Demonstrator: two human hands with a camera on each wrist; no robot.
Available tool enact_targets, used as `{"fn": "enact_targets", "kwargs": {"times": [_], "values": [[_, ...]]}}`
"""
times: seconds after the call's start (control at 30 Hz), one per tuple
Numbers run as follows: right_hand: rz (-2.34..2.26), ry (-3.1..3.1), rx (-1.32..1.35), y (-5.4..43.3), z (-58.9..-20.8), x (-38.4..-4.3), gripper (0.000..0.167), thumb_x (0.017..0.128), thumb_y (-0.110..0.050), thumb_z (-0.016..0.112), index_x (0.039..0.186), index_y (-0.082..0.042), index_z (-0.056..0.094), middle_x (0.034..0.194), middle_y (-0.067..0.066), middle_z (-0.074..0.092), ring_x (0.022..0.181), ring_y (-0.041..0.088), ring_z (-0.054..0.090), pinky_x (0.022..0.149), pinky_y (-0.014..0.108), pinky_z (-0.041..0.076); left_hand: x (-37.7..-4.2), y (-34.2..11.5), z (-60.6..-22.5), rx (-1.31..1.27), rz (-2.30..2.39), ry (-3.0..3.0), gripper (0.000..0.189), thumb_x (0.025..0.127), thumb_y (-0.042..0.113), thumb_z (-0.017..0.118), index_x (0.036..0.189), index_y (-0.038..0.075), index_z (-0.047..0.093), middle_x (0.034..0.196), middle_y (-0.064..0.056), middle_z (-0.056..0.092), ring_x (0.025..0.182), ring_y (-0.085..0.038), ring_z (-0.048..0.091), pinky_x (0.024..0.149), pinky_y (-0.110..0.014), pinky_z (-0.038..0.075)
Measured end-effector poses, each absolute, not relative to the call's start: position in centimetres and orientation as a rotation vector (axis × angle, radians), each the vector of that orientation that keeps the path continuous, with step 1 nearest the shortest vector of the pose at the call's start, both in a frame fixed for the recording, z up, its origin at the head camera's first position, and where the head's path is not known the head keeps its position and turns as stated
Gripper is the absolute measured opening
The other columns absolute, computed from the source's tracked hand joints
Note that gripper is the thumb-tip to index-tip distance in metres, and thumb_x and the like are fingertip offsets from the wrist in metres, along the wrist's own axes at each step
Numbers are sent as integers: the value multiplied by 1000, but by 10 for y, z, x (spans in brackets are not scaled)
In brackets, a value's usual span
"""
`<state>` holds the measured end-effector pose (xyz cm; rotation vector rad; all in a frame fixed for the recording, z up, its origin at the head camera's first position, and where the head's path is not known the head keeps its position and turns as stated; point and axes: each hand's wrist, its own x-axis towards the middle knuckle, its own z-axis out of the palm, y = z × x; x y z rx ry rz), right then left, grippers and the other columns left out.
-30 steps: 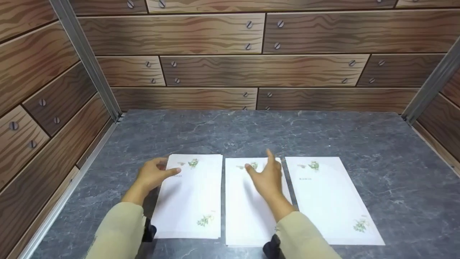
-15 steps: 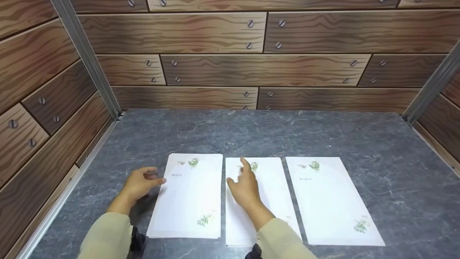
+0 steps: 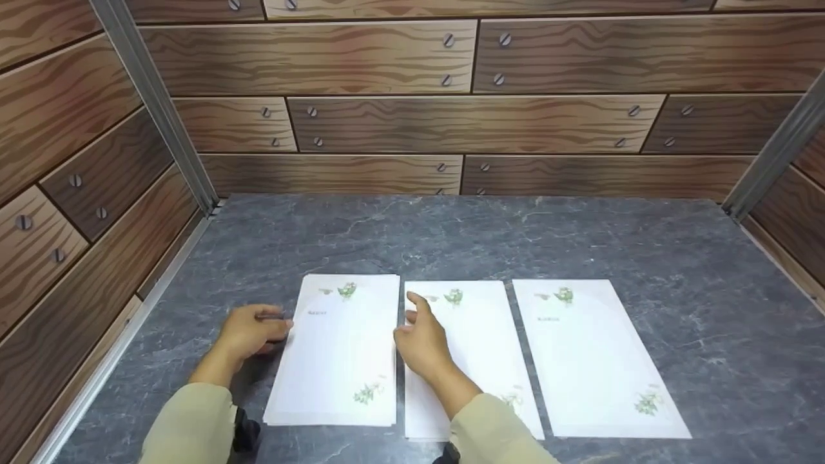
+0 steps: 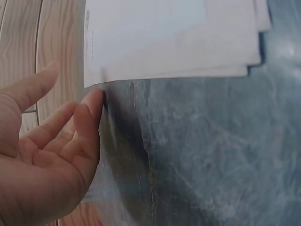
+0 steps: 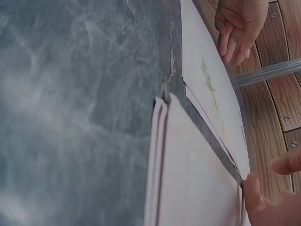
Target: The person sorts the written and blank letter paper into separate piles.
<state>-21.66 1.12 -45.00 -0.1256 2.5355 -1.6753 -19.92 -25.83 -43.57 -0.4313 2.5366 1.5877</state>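
Observation:
Three white paper stacks with green plant prints lie side by side in the head view. At the left edge of the left paper stack (image 3: 341,361) is my left hand (image 3: 248,335), its thumb and fingertips right at the sheets. My right hand (image 3: 422,345) is over the left part of the middle paper stack (image 3: 474,361), thumb tip at the left stack's right edge. Loosely bent fingers show on the left hand (image 4: 61,155) in the left wrist view, close to the paper edges (image 4: 164,70). In the right wrist view, my right hand's fingertips (image 5: 251,186) sit by the narrow gap between stacks.
The right paper stack (image 3: 602,367) lies apart from both hands. All rest on a dark grey marbled tabletop (image 3: 451,238). Wood-patterned panels (image 3: 387,122) rise behind and at the sides, with metal corner posts (image 3: 158,109).
My left hand has drawn back left from over the left stack to its edge. My right hand has moved left across the middle stack, reaching the gap beside the left stack.

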Motion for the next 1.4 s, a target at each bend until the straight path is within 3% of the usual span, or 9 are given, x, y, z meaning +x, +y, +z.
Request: {"fn": "enact_targets", "kwargs": {"times": [0.23,0.47,0.7,0.9,1.13,1.4], "values": [[-1699,2510,-92,8,-450,-216,58,87,0,51,143,-2,35,130,25,50,120,39,49,97,45,42,-200,-257,-438,-489,1618,2517,48,88,12,67,127,-11,52,104,-19,66,88,-22,66,74,-34,53],[-1763,2440,-76,8,-451,-216,55,88,0,54,141,0,38,130,26,50,119,39,51,92,41,46,-200,-258,-441,-524,1624,2523,45,88,12,67,124,-12,54,98,-15,67,80,-17,63,71,-31,52],[-1781,2444,-71,8,-453,-216,52,86,0,56,137,0,43,127,25,52,116,37,53,91,39,48,-200,-258,-443,-558,1645,2489,41,89,10,65,123,-11,55,101,-17,67,81,-15,63,69,-29,51],[-1785,2428,-75,9,-454,-216,49,87,0,56,135,-1,45,128,23,51,117,36,52,91,38,48,-198,-255,-443,-542,1630,2504,41,87,8,66,123,-10,56,114,-22,61,89,-20,62,78,-35,51],[-1790,2411,-57,9,-453,-216,48,87,0,57,134,0,46,127,21,52,119,35,50,92,38,47,-200,-251,-446,-522,1629,2508,42,84,4,67,122,-11,55,117,-24,59,96,-26,60,83,-39,50],[-1855,2273,-1,9,-450,-219,52,85,3,59,135,5,44,125,24,53,111,34,56,79,32,53,-203,-249,-451,-566,1597,2573,38,84,3,66,117,-13,57,109,-23,61,89,-24,60,74,-32,51]]}}
